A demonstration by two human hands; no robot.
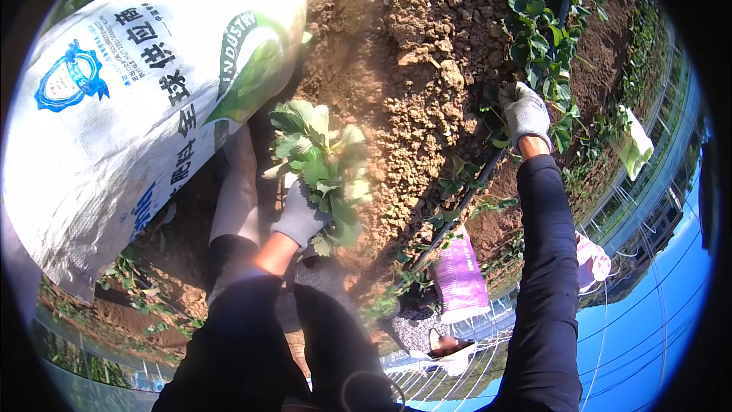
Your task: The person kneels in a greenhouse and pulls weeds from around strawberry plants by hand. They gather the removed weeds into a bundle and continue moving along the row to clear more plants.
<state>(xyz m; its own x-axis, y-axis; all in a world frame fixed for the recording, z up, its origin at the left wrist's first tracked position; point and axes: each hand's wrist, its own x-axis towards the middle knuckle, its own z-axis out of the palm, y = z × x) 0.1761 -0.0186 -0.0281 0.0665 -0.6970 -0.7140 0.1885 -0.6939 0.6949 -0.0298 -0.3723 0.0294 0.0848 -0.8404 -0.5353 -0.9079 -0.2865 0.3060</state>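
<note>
My left hand [300, 214], in a pale grey work glove, is closed around the lower part of a bunch of leafy green strawberry plants [323, 166], low between my legs. My right hand [525, 114], gloved alike, reaches into the row of strawberry plants [540, 40] on the right, beside a black irrigation hose [480, 180]. Its fingertips are down among stems and leaves, so whether they grip a stem cannot be told. A large white woven sack [103, 166] with printing and a green leaf design lies at the left, close to my leg.
Clumpy brown soil [423, 103] runs between the rows. A purple sack [459, 277] stands beyond the hose, near a crouching person [420, 329]. A pale green sack [635, 143] and a pink sack [592, 263] are farther right. More strawberry plants grow at the lower left.
</note>
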